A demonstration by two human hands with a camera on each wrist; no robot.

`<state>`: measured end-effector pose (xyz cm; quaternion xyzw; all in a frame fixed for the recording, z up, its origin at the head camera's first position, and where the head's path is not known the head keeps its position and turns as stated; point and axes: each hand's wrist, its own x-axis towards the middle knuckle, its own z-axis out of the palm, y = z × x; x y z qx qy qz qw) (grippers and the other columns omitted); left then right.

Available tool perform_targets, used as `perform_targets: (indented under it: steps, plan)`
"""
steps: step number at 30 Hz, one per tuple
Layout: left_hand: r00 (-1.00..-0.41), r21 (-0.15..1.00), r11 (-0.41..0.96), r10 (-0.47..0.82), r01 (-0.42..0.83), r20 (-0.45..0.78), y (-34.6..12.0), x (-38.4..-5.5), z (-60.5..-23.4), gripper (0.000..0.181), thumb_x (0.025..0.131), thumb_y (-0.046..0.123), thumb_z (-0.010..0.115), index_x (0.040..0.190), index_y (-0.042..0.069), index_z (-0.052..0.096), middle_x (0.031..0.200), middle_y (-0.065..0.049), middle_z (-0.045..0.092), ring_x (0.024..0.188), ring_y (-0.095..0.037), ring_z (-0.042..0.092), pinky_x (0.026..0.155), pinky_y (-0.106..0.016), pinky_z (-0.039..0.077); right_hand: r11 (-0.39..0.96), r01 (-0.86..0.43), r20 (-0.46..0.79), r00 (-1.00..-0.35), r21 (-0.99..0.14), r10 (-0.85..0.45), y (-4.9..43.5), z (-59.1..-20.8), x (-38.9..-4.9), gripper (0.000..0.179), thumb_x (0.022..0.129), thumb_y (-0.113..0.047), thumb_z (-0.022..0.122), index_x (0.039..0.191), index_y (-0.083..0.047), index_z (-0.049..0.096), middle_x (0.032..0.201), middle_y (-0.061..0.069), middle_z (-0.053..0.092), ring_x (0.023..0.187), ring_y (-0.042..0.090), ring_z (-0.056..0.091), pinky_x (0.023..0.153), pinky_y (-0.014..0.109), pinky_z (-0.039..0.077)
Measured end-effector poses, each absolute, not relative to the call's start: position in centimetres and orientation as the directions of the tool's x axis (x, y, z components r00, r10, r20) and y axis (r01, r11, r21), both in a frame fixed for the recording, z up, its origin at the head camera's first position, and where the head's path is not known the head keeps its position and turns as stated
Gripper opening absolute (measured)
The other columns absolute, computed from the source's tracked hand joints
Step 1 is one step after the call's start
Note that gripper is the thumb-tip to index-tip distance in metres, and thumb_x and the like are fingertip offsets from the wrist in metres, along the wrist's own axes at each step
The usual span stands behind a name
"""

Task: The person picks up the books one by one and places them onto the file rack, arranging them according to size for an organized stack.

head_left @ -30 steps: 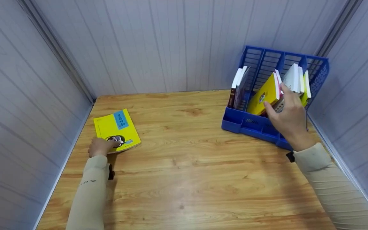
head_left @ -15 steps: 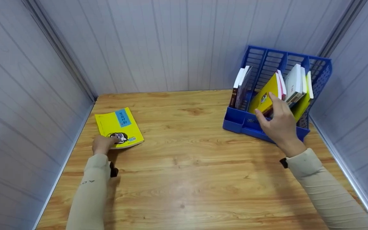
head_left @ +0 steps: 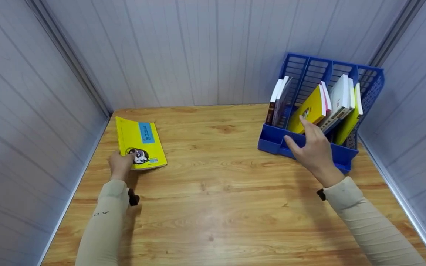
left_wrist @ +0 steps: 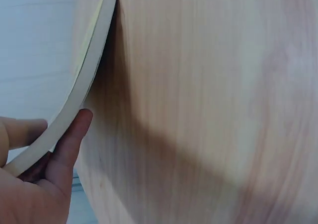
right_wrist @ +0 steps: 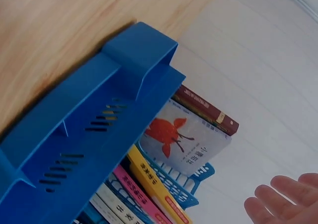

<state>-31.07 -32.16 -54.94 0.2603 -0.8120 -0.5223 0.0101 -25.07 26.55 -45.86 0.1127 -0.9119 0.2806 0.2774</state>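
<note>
My left hand (head_left: 120, 164) pinches the lower left edge of a yellow book (head_left: 129, 133) with a blue label and a round picture. In the left wrist view the book (left_wrist: 74, 95) bends between thumb and fingers, its near side raised off the wooden table. My right hand (head_left: 314, 155), fingers spread and holding nothing, hovers before the blue file rack (head_left: 270, 144). Another yellow book (head_left: 303, 111) leans in the rack, behind the right fingertips. In the right wrist view, the fingertips of the right hand (right_wrist: 285, 199) show apart from the books.
Beside the leaning yellow book stand a white book (head_left: 340, 94) and a yellow-green book (head_left: 348, 127). A brown-spined book (right_wrist: 206, 110) and a deer-covered book (right_wrist: 179, 134) fill the rack's left slot. Panel walls (head_left: 198, 51) enclose the wooden table (head_left: 213, 207).
My left hand has lifted the left side of the yellow book and turned it slightly. My right hand has drawn back from the books, down and to the left.
</note>
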Motion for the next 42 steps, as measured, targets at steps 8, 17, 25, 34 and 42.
perform_targets:
  steps: [8,17,25,34,42]
  plan:
    - [-0.901,0.884,0.376,-0.421,-0.277,-0.103,-31.1,-30.7,-54.2,0.045,0.108,0.016,0.062,0.15,-0.001,0.061,0.136,-0.025,0.07,0.108,-0.023,0.067,0.073,-0.013,0.05,0.809,-0.314,0.478,-0.877,-0.497,-0.047,25.8,-46.3,-24.8,0.082,0.097,-0.031,0.083,0.162,0.002,0.045,0.157,0.029,0.056,0.141,0.051,0.055,0.115,0.069,0.048]
    - [-0.898,0.909,0.368,-0.44,-0.194,-0.013,-29.2,-30.6,-53.8,0.037,0.106,0.013,0.064,0.141,-0.001,0.066,0.127,-0.022,0.072,0.101,-0.021,0.067,0.07,-0.014,0.05,0.754,-0.275,0.374,-0.927,-0.597,-0.043,24.9,-46.7,-24.7,0.086,0.097,-0.035,0.084,0.164,0.0,0.042,0.161,0.029,0.052,0.147,0.05,0.052,0.121,0.068,0.043]
    - [-0.905,0.905,0.42,-0.41,-0.075,0.115,-26.9,-30.5,-53.2,0.033,0.106,0.01,0.063,0.135,-0.003,0.069,0.123,-0.026,0.075,0.102,-0.029,0.07,0.072,-0.017,0.05,0.698,-0.229,0.279,-0.959,-0.679,-0.043,24.5,-47.1,-24.7,0.088,0.099,-0.04,0.081,0.166,-0.002,0.038,0.165,0.026,0.049,0.152,0.046,0.048,0.123,0.067,0.041]
    - [-0.918,0.887,0.46,-0.342,0.021,0.2,-23.7,-29.9,-52.2,0.033,0.11,0.009,0.059,0.14,-0.001,0.067,0.126,-0.025,0.075,0.107,-0.035,0.075,0.083,-0.036,0.062,0.609,-0.22,0.239,-0.97,-0.762,-0.051,23.6,-47.5,-24.9,0.09,0.098,-0.034,0.084,0.166,0.001,0.035,0.166,0.026,0.048,0.153,0.045,0.047,0.125,0.062,0.041]
    - [-0.912,0.821,0.554,-0.253,0.138,0.324,-21.3,-29.4,-51.4,0.033,0.109,0.006,0.06,0.14,-0.002,0.067,0.126,-0.028,0.076,0.108,-0.043,0.078,0.087,-0.057,0.066,0.558,-0.221,0.231,-0.971,-0.8,-0.052,22.3,-47.4,-24.8,0.089,0.098,-0.031,0.084,0.167,-0.001,0.036,0.167,0.025,0.048,0.155,0.043,0.047,0.126,0.062,0.039]
